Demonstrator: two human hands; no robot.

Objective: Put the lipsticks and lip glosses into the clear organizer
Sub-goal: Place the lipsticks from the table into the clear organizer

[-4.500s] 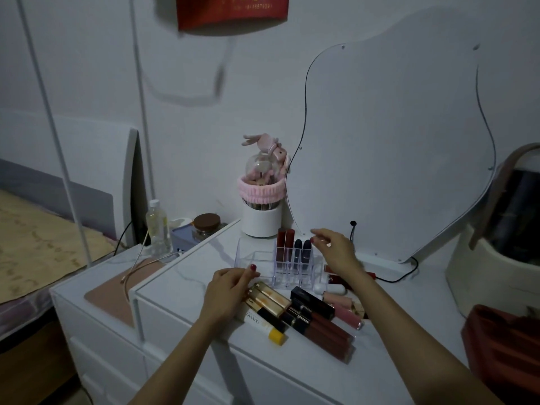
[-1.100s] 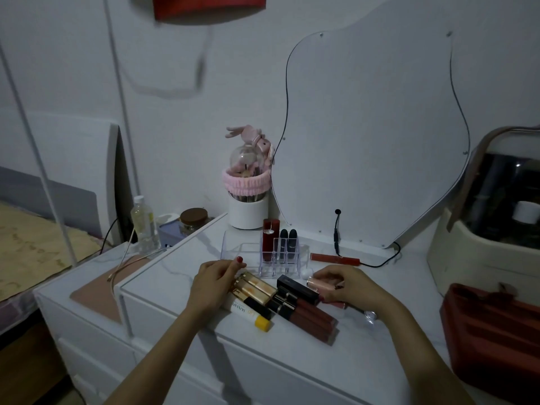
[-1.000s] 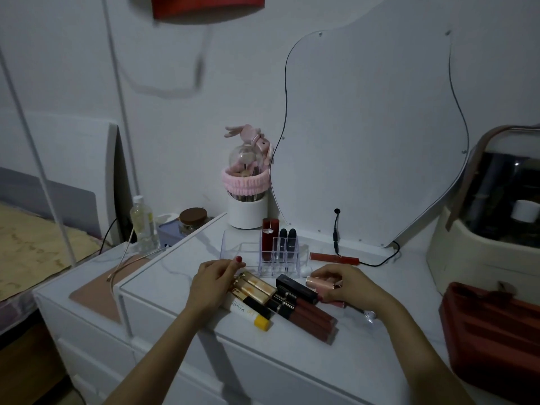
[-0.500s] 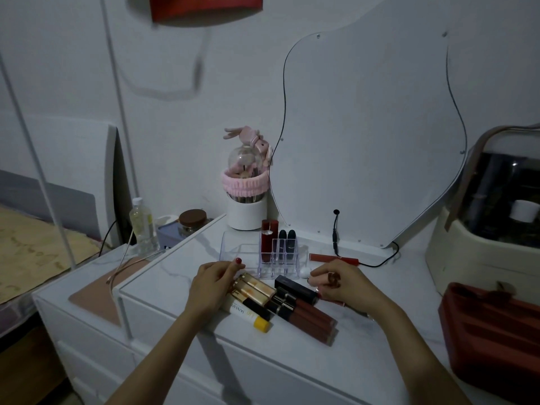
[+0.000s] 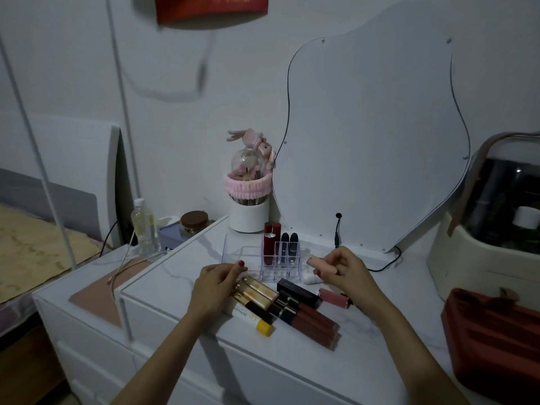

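Lifted off the white marble surface (image 5: 380, 290) since a moment ago: pale pink lipstick tube (image 5: 323, 265), pinched in right grip (image 5: 340, 268) beside clear acrylic organizer (image 5: 280, 258), ready for slotting. Left grip (image 5: 214, 283) resting loosely curled on gold-capped tubes (image 5: 257, 290).

Mirror (image 5: 377, 141), wavy outline, stands at back of dresser top (image 5: 388, 311), black cable (image 5: 385, 266) at its base. White cup (image 5: 247, 219) w/ pink band to its left, pink toy on top. Cream case (image 5: 482, 258) far right, red bag (image 5: 493, 337) in front of it. Lower side unit at left: clear bottle (image 5: 142, 223), brown-lid jar (image 5: 194, 225). Red sign (image 5: 211, 7) on wall.
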